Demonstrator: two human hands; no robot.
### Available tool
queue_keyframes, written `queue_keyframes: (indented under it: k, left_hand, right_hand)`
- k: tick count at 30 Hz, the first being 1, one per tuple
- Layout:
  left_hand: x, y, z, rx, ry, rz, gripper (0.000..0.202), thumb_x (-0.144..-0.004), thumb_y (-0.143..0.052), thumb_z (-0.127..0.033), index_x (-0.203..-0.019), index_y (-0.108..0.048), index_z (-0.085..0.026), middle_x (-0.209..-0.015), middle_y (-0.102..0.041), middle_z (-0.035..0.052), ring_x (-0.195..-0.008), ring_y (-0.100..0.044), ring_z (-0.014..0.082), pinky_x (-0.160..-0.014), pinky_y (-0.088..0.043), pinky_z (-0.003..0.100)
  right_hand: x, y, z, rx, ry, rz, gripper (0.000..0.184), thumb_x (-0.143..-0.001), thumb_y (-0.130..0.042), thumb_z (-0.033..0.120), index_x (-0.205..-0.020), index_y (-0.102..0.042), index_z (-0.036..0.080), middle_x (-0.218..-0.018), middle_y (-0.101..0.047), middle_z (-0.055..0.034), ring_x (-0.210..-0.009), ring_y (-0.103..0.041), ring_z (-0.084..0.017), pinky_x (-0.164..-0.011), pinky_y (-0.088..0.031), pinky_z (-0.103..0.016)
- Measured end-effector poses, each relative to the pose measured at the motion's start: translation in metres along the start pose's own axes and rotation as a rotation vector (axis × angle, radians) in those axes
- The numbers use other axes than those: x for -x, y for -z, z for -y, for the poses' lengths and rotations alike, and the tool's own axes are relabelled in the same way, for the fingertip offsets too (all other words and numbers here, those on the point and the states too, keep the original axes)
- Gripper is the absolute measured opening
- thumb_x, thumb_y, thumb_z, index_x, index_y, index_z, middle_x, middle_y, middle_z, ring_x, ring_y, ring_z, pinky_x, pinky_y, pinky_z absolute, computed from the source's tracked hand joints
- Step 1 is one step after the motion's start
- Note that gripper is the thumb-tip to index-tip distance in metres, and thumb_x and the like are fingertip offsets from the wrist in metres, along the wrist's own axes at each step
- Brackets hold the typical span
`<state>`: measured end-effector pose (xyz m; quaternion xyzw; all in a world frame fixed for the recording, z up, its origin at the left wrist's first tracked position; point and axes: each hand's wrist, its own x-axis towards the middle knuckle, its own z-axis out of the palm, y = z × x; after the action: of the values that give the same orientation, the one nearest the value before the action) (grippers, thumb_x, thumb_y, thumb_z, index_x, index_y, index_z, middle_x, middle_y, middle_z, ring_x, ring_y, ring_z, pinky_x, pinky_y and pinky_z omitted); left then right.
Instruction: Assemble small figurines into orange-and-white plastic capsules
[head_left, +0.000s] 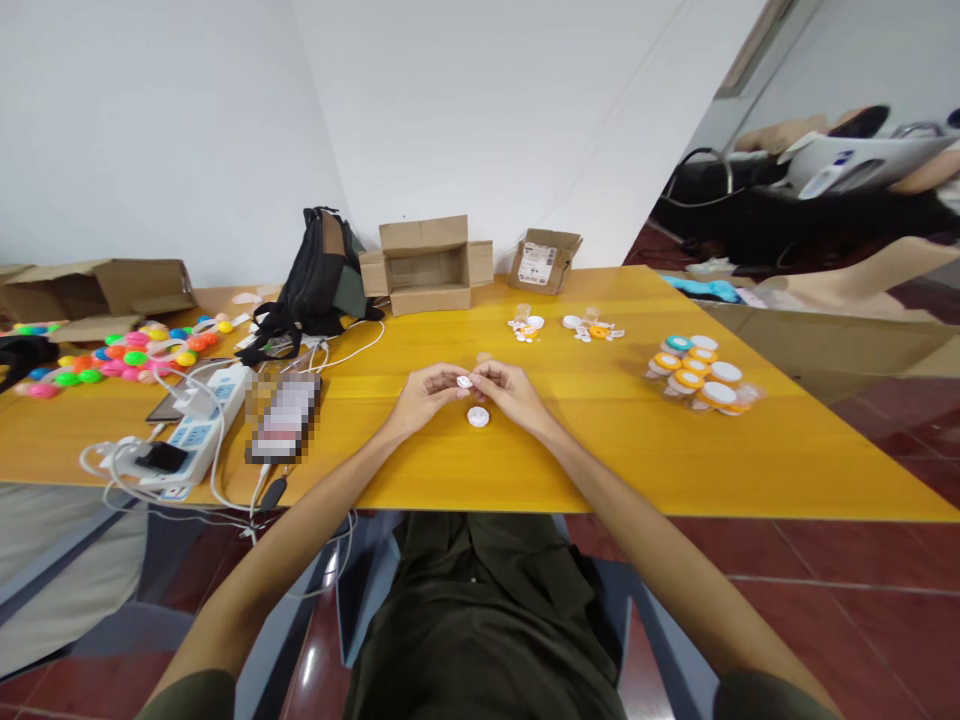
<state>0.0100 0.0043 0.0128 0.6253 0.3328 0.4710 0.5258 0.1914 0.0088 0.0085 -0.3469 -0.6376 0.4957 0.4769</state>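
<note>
My left hand (426, 393) and my right hand (508, 391) meet over the middle of the yellow table (600, 450). Between their fingertips they pinch a small white round piece (464, 381). Both hands are closed around it. Just below them a white round cap (478, 416) lies on the table. A bagged stack of small round containers with orange, teal and white lids (697, 372) sits to the right. Two small heaps of white and orange parts (526, 326) (592, 327) lie farther back.
A power strip (196, 432) with cables and chargers, a phone (285, 417) and a black backpack (315, 280) sit at the left. Colourful plastic pieces (120, 355) spread at the far left. Open cardboard boxes (424, 264) stand along the wall. The table's front edge is close to my lap.
</note>
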Motion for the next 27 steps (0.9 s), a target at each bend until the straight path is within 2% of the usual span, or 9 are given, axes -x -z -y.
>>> queue_keyframes:
  k: [5, 10, 14, 19, 27]
  left_hand:
    - [0.0001, -0.0023, -0.0022, -0.058, -0.034, -0.065, 0.029, -0.07, -0.084, -0.04, -0.083, -0.073, -0.017, -0.076, -0.074, 0.0017, -0.068, -0.066, 0.0139, -0.072, -0.056, 0.029]
    - [-0.0011, -0.0014, -0.0043, -0.097, -0.046, -0.092, 0.031, -0.072, -0.082, -0.045, -0.078, -0.07, -0.017, -0.07, -0.069, -0.0004, -0.061, -0.06, 0.0119, -0.064, -0.051, 0.026]
    - [-0.0005, -0.0023, -0.0059, -0.143, -0.054, -0.098, 0.034, -0.072, -0.082, -0.048, -0.075, -0.068, -0.017, -0.066, -0.067, -0.0015, -0.059, -0.058, 0.0113, -0.061, -0.048, 0.025]
    - [0.0035, -0.0036, -0.007, -0.259, -0.074, -0.095, 0.028, -0.078, -0.078, -0.044, -0.075, -0.068, -0.018, -0.066, -0.066, -0.0015, -0.061, -0.058, 0.0123, -0.061, -0.046, 0.025]
    - [0.0056, -0.0016, -0.0056, -0.415, -0.143, -0.085, 0.022, -0.084, -0.07, -0.04, -0.078, -0.071, -0.019, -0.072, -0.071, -0.0001, -0.065, -0.06, 0.0141, -0.063, -0.045, 0.025]
  right_hand:
    - [0.0007, -0.0007, -0.0024, 0.006, -0.012, 0.038, 0.049, -0.074, -0.073, 0.071, -0.074, -0.067, 0.022, -0.068, -0.062, 0.0003, -0.062, -0.057, -0.015, -0.06, -0.053, -0.029]
    - [0.0025, -0.0017, -0.0021, -0.001, 0.032, 0.001, 0.044, -0.076, -0.073, 0.066, -0.085, -0.07, 0.023, -0.082, -0.066, -0.0014, -0.075, -0.063, -0.017, -0.063, -0.055, -0.029]
    - [0.0046, -0.003, 0.0012, 0.007, 0.052, 0.0, 0.041, -0.079, -0.073, 0.063, -0.09, -0.073, 0.024, -0.086, -0.067, -0.0025, -0.081, -0.065, -0.019, -0.064, -0.056, -0.029]
    - [0.0057, -0.0054, 0.0046, 0.031, 0.032, -0.005, 0.04, -0.076, -0.076, 0.061, -0.085, -0.072, 0.023, -0.084, -0.07, -0.0026, -0.081, -0.067, -0.019, -0.066, -0.054, -0.03]
    - [0.0069, -0.0066, 0.0062, 0.129, 0.084, -0.041, 0.039, -0.074, -0.077, 0.06, -0.082, -0.069, 0.023, -0.08, -0.072, -0.0013, -0.079, -0.067, -0.019, -0.073, -0.051, -0.032]
